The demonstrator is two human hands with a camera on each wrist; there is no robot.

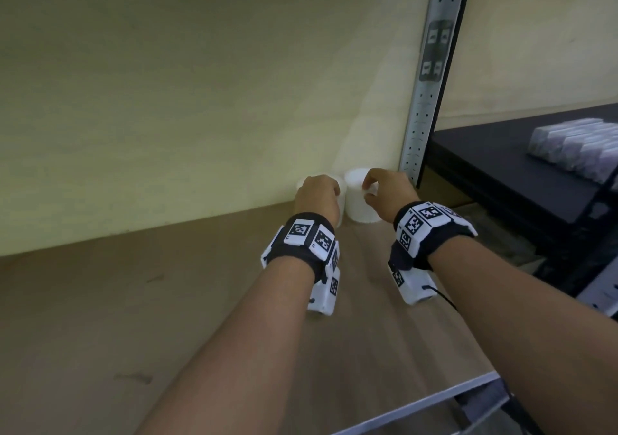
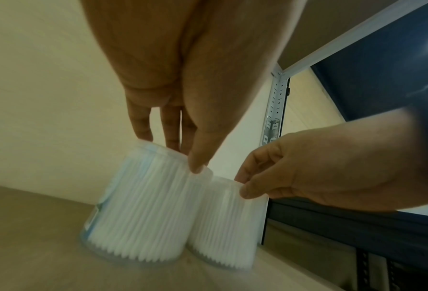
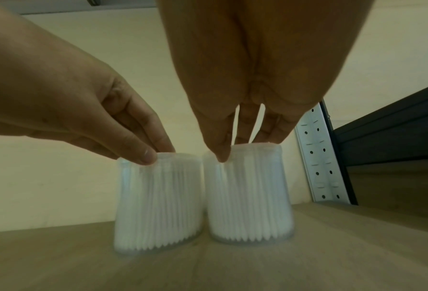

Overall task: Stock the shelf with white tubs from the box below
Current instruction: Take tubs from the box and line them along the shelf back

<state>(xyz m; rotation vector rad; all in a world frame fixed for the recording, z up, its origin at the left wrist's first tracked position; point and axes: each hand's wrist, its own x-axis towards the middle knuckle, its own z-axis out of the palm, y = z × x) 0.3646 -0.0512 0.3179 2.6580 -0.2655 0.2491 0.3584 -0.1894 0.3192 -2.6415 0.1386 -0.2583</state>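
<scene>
Where the wooden shelf (image 1: pixel 150 301) meets the pale back wall (image 1: pixel 200 83), two white tubs stand upright side by side at the rear right corner, their sides touching or very nearly so. Left tub (image 3: pixel 158 202): clear-walled, packed with white sticks, base flat on the board; the left hand (image 1: pixel 317 199) pinches its top rim from above, thumb at the near edge, fingers over the far edge. Right tub (image 3: pixel 249 195): same make, standing just beside the perforated metal upright (image 1: pixel 424 100); the right hand (image 1: pixel 388 194) pinches its rim in the same way, thumb in front, fingertips (image 3: pixel 267 135) behind. Both hands are curled on their tubs, close to each other but not touching. Each wrist carries a black band with white coded marker blocks (image 1: pixel 309 237). Beyond the upright, a dark neighbouring shelf (image 1: pixel 501 167) bears a row of pale wrapped packs (image 1: pixel 582 143), well apart from the tubs.
</scene>
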